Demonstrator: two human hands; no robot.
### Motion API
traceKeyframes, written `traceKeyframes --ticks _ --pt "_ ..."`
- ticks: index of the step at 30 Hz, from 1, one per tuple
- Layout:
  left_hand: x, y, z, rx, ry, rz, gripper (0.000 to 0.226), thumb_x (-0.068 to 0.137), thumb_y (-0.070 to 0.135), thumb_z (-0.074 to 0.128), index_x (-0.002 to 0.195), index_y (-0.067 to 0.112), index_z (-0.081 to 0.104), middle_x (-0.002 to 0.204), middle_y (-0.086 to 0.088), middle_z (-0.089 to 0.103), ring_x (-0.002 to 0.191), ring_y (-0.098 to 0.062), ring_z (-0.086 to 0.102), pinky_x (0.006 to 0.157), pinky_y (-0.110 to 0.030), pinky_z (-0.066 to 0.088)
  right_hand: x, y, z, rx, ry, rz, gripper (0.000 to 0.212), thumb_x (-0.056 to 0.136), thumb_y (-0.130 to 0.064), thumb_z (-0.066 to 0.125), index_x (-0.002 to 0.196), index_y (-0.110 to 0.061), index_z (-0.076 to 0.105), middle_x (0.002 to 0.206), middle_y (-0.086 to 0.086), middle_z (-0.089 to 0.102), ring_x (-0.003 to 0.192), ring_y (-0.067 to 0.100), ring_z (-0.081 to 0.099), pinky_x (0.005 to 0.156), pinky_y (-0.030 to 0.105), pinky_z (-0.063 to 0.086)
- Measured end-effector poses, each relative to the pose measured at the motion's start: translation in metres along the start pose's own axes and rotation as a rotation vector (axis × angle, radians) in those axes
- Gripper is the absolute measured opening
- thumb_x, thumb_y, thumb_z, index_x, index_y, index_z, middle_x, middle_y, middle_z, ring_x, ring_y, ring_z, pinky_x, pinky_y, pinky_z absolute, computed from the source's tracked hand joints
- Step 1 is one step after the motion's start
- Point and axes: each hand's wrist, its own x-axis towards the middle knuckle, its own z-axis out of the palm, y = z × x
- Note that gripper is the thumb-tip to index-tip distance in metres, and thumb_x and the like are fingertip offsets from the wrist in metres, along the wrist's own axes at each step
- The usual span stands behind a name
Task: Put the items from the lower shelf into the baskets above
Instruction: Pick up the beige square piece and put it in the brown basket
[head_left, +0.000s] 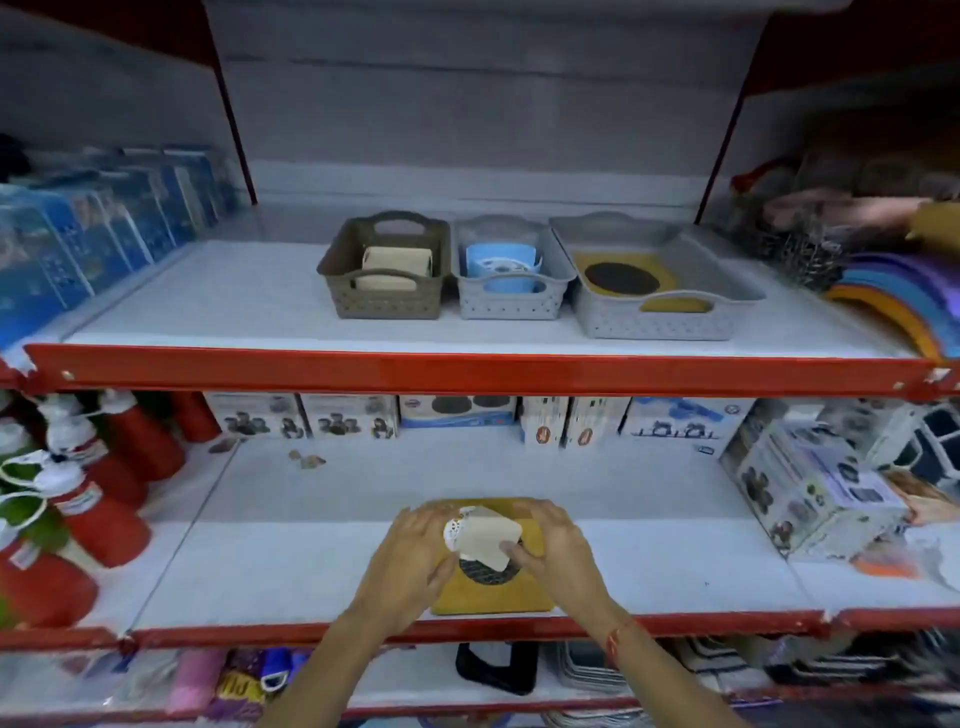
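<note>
1. Yellow and square, a flat mat with a dark round centre lies at the near edge of the lower shelf, in the middle.
2. On top of this mat sits a small cream-coloured packet, and both hands meet around it.
3. The left hand is half curled; its fingers touch the left side of the packet and the palm rests over the left part of the mat.
4. The right hand is also half curled; its fingers pinch the right corner of the packet. It is not possible to tell whether the packet is lifted or only touched.
5. On the upper shelf three baskets stand in a row, just beside each other.
6. The brown basket on the left holds cream-coloured packets.
7. The small grey basket in the middle holds blue items.
8. The wide grey basket on the right holds a yellow mat of the same kind.
9. Printed boxes stand along the far side of the lower shelf.
</note>
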Motion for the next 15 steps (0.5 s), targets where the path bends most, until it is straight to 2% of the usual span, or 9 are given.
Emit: traceKeyframes --ticks 1,3,5,8,10,13,15 --pt "0.000 -0.008 0.010 0.014 -0.092 -0.043 0.057 0.096 0.040 0.039 0.146 0.015 0.028 0.155 0.000 0.026 0.144 -0.016 0.020 0.119 -0.032 0.004 0.004 0.007 0.006 -0.023 -0.074 0.041 0.062 0.080 -0.034 0.070 0.135 -0.019 0.046 0.141 0.001 0.048 0.132 0.019 0.043 0.104 0.030 0.040" --pt "0.002 -0.018 0.027 0.060 -0.256 -0.069 0.079 0.090 0.061 0.025 0.151 0.014 0.006 0.157 0.003 -0.006 0.145 -0.014 -0.010 0.111 -0.024 -0.020 0.012 0.020 0.019 -0.079 -0.178 0.099 0.084 0.073 -0.044 0.073 0.144 -0.020 0.033 0.154 0.003 0.032 0.141 0.020 0.030 0.111 0.031 0.033" --pt "0.005 -0.029 0.041 0.069 -0.312 -0.075 0.099 0.074 0.077 0.008 0.151 0.014 -0.005 0.153 0.003 -0.019 0.139 -0.011 -0.023 0.101 -0.019 -0.031 0.016 0.031 0.030 -0.095 -0.227 0.152 0.100 0.068 -0.050 0.075 0.147 -0.021 0.022 0.158 0.004 0.023 0.145 0.021 0.024 0.114 0.032 0.030" --pt "0.010 -0.043 0.053 0.126 -0.365 -0.093 0.108 0.065 0.080 0.001 0.148 0.014 -0.013 0.148 0.004 -0.028 0.139 -0.009 -0.025 0.096 -0.020 -0.034 0.021 0.041 0.040 -0.076 -0.264 0.181 0.109 0.067 -0.050 0.076 0.150 -0.017 0.014 0.160 0.004 0.013 0.148 0.019 0.014 0.119 0.031 0.023" --pt "0.016 -0.051 0.059 0.162 -0.386 -0.112 0.107 0.066 0.081 0.002 0.148 0.013 -0.014 0.149 0.003 -0.028 0.139 -0.006 -0.027 0.097 -0.021 -0.035 0.026 0.046 0.045 -0.086 -0.261 0.168 0.107 0.067 -0.051 0.075 0.150 -0.017 0.016 0.160 0.003 0.016 0.148 0.018 0.013 0.120 0.030 0.020" --pt "0.026 -0.054 0.062 0.286 -0.328 -0.064 0.100 0.078 0.079 0.012 0.148 0.008 0.002 0.155 -0.004 -0.007 0.142 -0.014 -0.017 0.101 -0.021 -0.034 0.032 0.049 0.049 -0.086 -0.268 0.154 0.101 0.068 -0.050 0.075 0.148 -0.018 0.022 0.156 0.001 0.025 0.145 0.018 0.021 0.117 0.028 0.022" --pt "0.025 -0.057 0.069 0.232 -0.415 -0.064 0.107 0.069 0.083 0.008 0.142 0.009 -0.016 0.149 -0.002 -0.021 0.138 -0.020 -0.026 0.097 -0.020 -0.034 0.034 0.050 0.051 -0.095 -0.259 0.143 0.098 0.069 -0.048 0.075 0.147 -0.018 0.025 0.153 0.001 0.030 0.141 0.017 0.026 0.114 0.026 0.025"
